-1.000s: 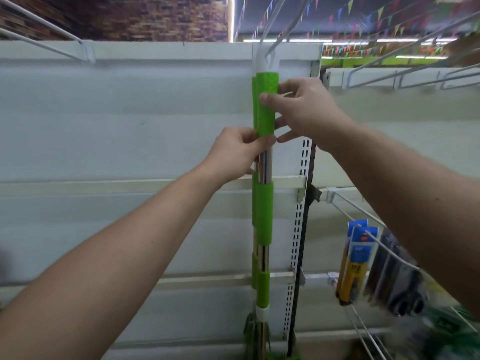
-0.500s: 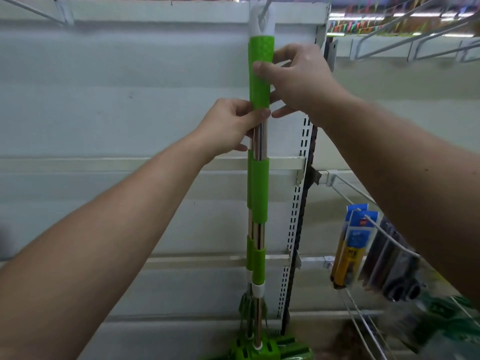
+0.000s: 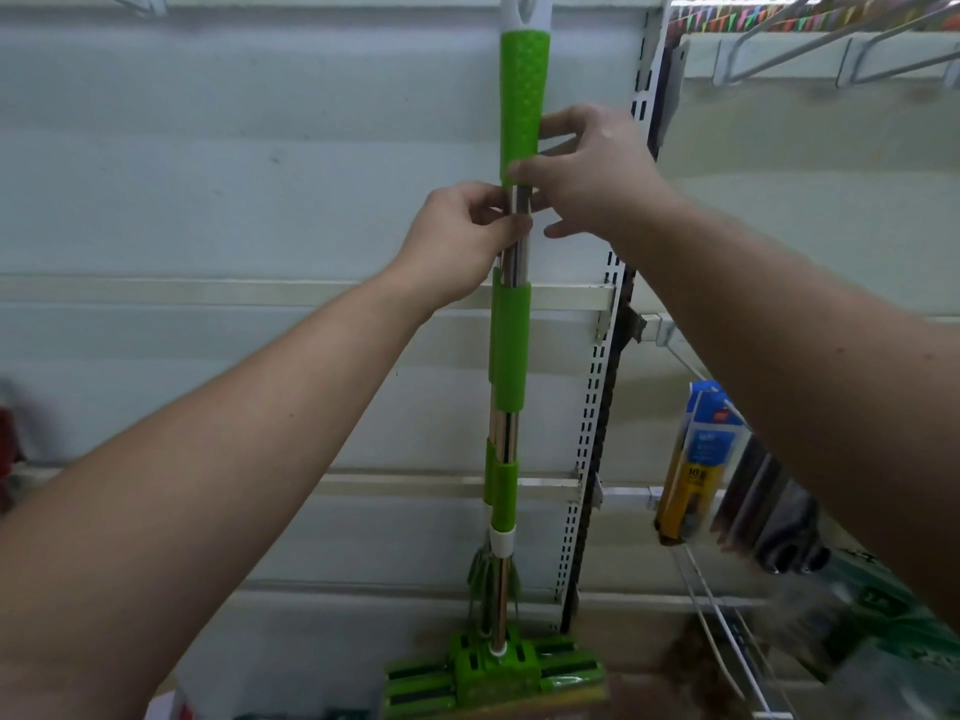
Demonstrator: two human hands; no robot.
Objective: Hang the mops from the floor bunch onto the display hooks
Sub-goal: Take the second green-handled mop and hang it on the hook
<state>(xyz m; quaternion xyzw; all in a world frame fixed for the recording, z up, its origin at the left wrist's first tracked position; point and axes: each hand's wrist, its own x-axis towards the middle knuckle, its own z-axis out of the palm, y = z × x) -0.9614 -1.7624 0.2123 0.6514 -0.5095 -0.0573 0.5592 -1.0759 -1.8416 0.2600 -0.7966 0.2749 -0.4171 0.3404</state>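
A mop (image 3: 511,350) with a steel pole and green sleeves hangs upright against the white back panel. Its white cap (image 3: 524,7) reaches the top edge of the view, and the hook itself is out of sight. The green mop head (image 3: 493,672) is at the bottom. A second green-sleeved handle shows just behind the pole, slightly to the left. My left hand (image 3: 457,241) is closed around the bare steel just under the top green grip (image 3: 523,96). My right hand (image 3: 597,174) pinches the lower end of that grip, thumb in front and fingers behind.
A slotted shelf upright (image 3: 592,407) runs down just right of the mop. Wire hooks on the right carry blue-and-yellow packets (image 3: 698,459) and dark items. Bare wire hooks (image 3: 779,49) stick out at the top right, and another hook (image 3: 140,0) at the top left.
The view has tilted down, bringing the mop head into sight. My right hand has slid from the upper part of the green grip to its lower end. My left hand keeps its hold.
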